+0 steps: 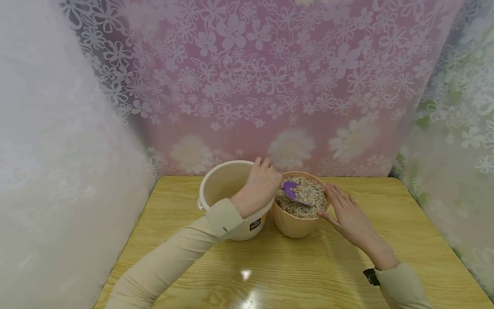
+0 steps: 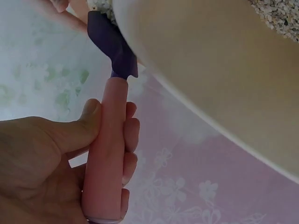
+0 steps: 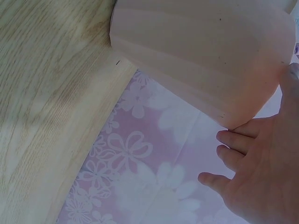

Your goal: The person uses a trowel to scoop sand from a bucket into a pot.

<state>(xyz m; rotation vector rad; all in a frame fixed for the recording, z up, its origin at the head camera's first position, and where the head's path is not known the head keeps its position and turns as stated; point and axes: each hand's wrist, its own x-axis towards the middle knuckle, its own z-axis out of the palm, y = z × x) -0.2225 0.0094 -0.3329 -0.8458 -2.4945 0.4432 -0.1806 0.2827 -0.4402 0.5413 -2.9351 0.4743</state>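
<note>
My left hand (image 1: 259, 185) grips the pink handle of a small garden trowel (image 2: 108, 144), fingers wrapped around it. The trowel's purple blade (image 1: 291, 191) rests on the grainy, gravel-like mix (image 1: 308, 193) that fills a peach flowerpot (image 1: 296, 227) close to its rim. My right hand (image 1: 349, 216) touches the pot's right side near the rim, its fingers extended. In the right wrist view the fingertips meet the faceted wall of the pot (image 3: 201, 56). Left of the pot stands a cream bucket (image 1: 227, 182); grains (image 2: 282, 16) show inside it in the left wrist view.
Both containers stand on a wood-grain table (image 1: 185, 274), near its back edge. Behind it hangs a pink floral curtain (image 1: 251, 86), with pale sheets (image 1: 77, 150) at the sides. The bucket carries a dark label (image 1: 255, 224) and a side handle mount (image 1: 199, 204).
</note>
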